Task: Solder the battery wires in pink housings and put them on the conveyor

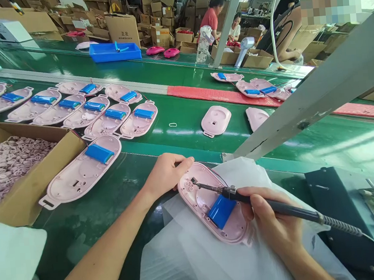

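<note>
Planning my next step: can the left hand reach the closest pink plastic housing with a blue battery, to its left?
Probably yes: only bare green conveyor belt separates the left hand from that pink plastic housing, though it now steadies another pink housing.

Left hand point(165, 175) steadying the rim of a pink oval plastic housing point(198, 199), right hand point(274, 219) pressing a soldering iron point(276, 206) inside it, just beside a blue battery pack point(221, 211), on white plastic sheeting point(183, 261) over a green conveyor belt point(180, 132), more housings point(97, 117) lined up nearby

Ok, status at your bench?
Left hand steadying pink housing; right hand holding soldering iron, tip inside housing; blue battery beside it; white plastic sheet underneath.
</note>
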The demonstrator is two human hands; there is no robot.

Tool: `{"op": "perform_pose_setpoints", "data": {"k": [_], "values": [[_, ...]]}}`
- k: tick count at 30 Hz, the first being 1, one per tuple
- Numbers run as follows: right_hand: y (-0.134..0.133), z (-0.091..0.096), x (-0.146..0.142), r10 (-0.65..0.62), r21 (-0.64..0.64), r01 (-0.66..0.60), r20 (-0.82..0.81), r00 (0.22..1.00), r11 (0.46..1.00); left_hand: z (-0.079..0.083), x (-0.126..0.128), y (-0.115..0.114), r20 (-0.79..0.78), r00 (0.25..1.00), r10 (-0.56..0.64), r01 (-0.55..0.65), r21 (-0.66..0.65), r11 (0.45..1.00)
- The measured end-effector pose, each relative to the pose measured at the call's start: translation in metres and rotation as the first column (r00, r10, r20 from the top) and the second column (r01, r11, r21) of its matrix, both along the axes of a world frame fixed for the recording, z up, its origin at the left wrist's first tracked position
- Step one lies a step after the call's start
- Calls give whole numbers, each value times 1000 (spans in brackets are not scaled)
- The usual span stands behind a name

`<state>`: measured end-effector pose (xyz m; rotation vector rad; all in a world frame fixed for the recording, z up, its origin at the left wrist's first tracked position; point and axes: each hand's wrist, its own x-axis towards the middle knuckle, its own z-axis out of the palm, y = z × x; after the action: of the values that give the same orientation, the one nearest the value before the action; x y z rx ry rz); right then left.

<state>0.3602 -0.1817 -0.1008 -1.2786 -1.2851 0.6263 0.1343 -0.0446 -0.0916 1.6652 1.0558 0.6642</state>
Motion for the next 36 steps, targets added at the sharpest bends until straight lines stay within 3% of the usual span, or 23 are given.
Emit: {"op": "perform_pose_setpoints", "data": {"k": [36], "values": [[1, 1, 1, 78, 67, -79, 24, 997, 995, 3, 1, -1, 0, 1000, 1, -1, -30, 1000]]}}
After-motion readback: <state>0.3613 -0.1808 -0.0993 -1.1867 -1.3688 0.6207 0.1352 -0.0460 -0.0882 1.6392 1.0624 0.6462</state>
